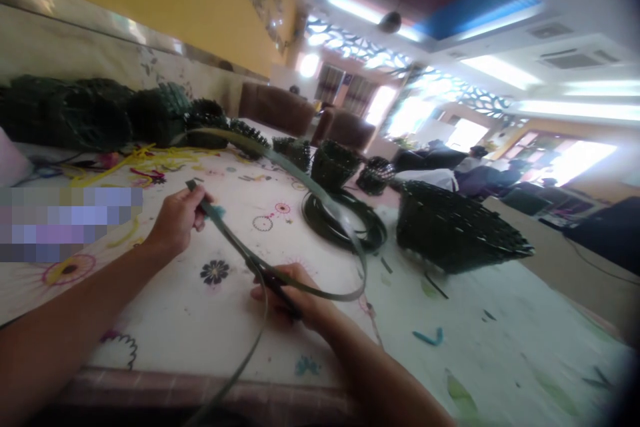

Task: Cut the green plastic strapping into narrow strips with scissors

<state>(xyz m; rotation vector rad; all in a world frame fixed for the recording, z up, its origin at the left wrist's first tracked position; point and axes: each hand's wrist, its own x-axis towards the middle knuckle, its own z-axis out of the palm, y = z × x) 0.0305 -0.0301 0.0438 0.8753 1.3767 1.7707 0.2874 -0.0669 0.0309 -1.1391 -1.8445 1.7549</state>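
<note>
My left hand pinches the end of a dark green plastic strip above the patterned tablecloth. In my right hand is a pair of dark-handled scissors, its blades at the strip. There the strip parts in two: a narrow length hangs toward the table's front edge, and another bends right and loops back over the table. The fingers of my right hand partly hide the scissors. A coil of dark green strip lies beyond my right hand.
A large dark woven basket lies tilted at the right. Smaller woven baskets and a row of dark woven pieces line the back. Yellow strips lie far left; a blue scrap lies near right. People sit in the background.
</note>
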